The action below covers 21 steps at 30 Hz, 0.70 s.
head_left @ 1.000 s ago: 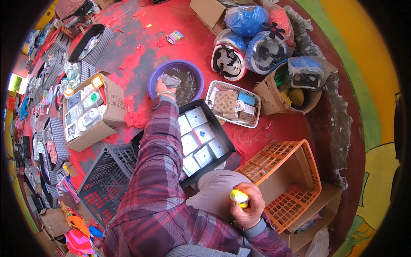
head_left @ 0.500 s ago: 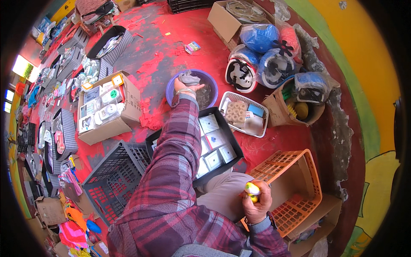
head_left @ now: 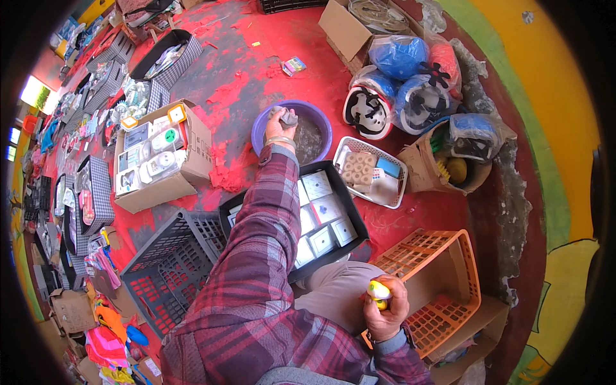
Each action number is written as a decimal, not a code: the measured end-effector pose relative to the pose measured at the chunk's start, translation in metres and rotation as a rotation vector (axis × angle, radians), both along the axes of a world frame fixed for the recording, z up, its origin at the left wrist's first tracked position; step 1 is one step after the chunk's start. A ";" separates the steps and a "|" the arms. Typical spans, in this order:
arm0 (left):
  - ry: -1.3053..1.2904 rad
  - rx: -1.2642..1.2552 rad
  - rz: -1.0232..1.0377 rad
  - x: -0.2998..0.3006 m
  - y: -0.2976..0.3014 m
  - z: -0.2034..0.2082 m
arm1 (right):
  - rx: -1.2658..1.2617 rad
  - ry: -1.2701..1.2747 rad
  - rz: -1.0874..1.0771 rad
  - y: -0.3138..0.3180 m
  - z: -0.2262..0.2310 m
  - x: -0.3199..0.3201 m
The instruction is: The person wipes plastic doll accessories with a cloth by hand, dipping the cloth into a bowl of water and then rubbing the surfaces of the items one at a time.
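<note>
The left hand [head_left: 280,131] closes its fingers around a wadded grey cloth [head_left: 290,119], held over the purple basin [head_left: 328,131] of murky water. The right hand [head_left: 387,312] grips a small yellow-and-white object [head_left: 378,291], perhaps a plastic bottle, though the fingers hide much of it, beside the orange lattice crate [head_left: 471,269]. Below the left forearm, a black tray [head_left: 350,201] holds white square boxes [head_left: 316,186]; a white plastic basket [head_left: 405,173] stands just right of it.
</note>
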<state>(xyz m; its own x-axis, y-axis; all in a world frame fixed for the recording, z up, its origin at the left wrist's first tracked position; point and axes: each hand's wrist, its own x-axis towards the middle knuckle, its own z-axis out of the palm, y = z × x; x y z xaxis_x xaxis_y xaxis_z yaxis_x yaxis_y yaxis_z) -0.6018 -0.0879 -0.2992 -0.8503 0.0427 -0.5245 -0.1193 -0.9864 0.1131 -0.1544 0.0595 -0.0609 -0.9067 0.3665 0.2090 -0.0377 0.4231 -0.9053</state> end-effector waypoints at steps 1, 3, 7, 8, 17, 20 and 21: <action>-0.003 -0.023 0.026 0.003 0.003 0.010 | 0.006 0.003 -0.003 -0.001 0.001 -0.001; 0.008 -0.032 0.075 0.004 0.005 0.015 | 0.003 0.006 -0.002 0.000 0.001 -0.001; 0.078 -0.103 0.019 -0.008 -0.001 0.004 | -0.005 0.004 0.015 0.001 0.000 0.000; 0.068 -0.162 -0.016 -0.009 -0.002 -0.001 | -0.001 0.002 0.020 0.002 0.000 0.000; -0.098 -0.474 0.061 -0.002 0.019 0.032 | -0.006 -0.003 0.036 0.003 -0.001 0.000; -0.138 -0.551 0.044 0.005 0.024 0.046 | -0.016 -0.009 0.034 0.003 0.000 0.000; -0.149 -0.562 0.051 0.004 0.024 0.047 | -0.023 -0.007 0.036 0.003 -0.001 0.000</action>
